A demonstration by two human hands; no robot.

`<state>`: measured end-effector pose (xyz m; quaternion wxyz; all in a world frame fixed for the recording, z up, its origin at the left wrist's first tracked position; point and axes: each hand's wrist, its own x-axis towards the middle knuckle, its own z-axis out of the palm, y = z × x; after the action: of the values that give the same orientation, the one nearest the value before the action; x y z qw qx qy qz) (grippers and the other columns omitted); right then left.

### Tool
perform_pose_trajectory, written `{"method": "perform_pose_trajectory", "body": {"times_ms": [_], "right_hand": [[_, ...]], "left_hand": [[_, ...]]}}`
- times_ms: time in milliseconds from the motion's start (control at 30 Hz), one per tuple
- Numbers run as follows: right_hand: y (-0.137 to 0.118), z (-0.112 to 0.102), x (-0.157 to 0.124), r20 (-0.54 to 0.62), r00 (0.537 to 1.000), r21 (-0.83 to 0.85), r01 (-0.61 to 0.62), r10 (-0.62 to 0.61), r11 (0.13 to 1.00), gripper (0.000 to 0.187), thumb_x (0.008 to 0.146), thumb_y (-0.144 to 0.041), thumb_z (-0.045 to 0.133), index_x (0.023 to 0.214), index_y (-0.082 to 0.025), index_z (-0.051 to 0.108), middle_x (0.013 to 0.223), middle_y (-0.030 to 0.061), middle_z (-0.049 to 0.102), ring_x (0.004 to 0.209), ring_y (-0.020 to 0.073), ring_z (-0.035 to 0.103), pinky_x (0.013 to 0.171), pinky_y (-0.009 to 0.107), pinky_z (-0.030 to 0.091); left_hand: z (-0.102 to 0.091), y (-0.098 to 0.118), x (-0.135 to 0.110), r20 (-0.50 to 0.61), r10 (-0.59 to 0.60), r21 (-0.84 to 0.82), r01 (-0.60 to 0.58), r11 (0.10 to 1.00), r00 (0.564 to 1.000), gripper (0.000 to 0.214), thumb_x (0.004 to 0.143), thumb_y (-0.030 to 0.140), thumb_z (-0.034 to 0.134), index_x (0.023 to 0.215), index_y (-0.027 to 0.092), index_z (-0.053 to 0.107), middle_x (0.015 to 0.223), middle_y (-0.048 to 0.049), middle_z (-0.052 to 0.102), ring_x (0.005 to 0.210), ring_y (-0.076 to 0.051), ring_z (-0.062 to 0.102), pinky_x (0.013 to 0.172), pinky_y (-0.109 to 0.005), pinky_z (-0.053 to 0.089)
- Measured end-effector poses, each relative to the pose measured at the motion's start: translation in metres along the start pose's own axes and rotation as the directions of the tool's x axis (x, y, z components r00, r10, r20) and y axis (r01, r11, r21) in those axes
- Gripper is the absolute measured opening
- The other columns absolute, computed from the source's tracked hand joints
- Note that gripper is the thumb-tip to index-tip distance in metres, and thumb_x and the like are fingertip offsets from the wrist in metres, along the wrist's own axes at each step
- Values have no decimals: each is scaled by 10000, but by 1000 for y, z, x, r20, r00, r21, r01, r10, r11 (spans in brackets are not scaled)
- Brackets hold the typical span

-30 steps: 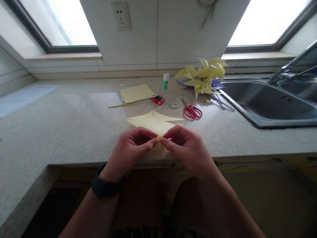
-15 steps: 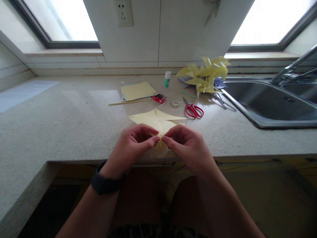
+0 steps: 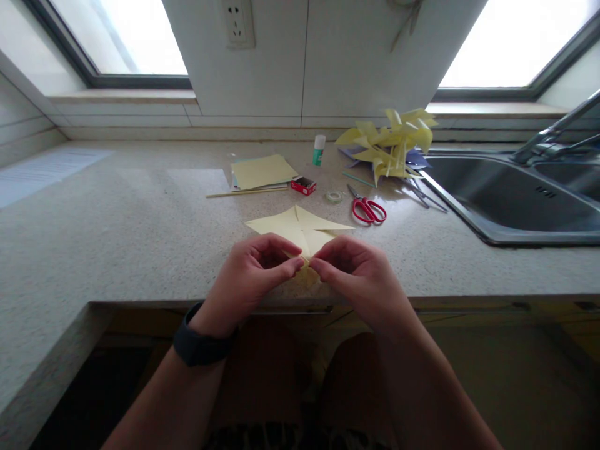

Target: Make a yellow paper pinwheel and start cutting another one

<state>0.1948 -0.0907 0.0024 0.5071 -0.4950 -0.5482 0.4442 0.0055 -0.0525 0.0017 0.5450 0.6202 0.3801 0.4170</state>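
Note:
A pale yellow sheet of paper (image 3: 290, 222), creased and slit in from its corners, lies near the counter's front edge. My left hand (image 3: 260, 265) pinches its near part between thumb and fingertips. Close beside it, my right hand (image 3: 349, 265) pinches the same part from the other side, the fingertips of both hands almost meeting. The paper's near corner shows below the fingertips, and my hands cover some of its sides. Red-handled scissors (image 3: 368, 209) lie beyond my right hand, with a roll of clear tape (image 3: 334, 197) to their left.
Further back are a small open red box (image 3: 303, 185), stacked yellow paper (image 3: 265, 172), a thin stick (image 3: 246, 192) and a glue stick (image 3: 318, 150). Yellow paper pinwheels (image 3: 394, 144) are heaped beside the metal sink (image 3: 497, 237). Printed sheets (image 3: 47, 169) lie far left.
Both hands keep their pinch on the paper in nearly the same place. The whole view has shifted very slightly; the objects on the counter lie as before.

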Motion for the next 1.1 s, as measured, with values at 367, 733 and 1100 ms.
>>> {"method": "perform_pose_trajectory", "body": {"times_ms": [367,733,1100], "right_hand": [[-3,-2,1,-16,1000,-32,-4,3,999,159,799,-293,760,803,-163,668,671,-2,655,559,103,537,494,234,383],[-15,-86,63,-296,924,-888,-174,-240,425,224,879,-311,629,1001,-173,756,911,124,751,768,236,654,668,358,447],[-4,-110,96,-212,977,-937,-208,18,280,260,763,-350,718,568,-186,669,508,63,555,506,193,498,531,352,297]], "left_hand": [[2,2,0,-2,-38,-24,38,999,999,162,766,222,840,892,193,743,789,19,735,717,-96,644,644,-167,490],[1,1,0,19,-62,-141,64,988,998,171,791,252,835,896,185,717,780,17,764,712,-88,697,676,-169,532],[1,3,1,9,-80,-171,80,982,997,165,799,245,829,896,183,712,767,19,768,701,-84,706,675,-159,544]]}}
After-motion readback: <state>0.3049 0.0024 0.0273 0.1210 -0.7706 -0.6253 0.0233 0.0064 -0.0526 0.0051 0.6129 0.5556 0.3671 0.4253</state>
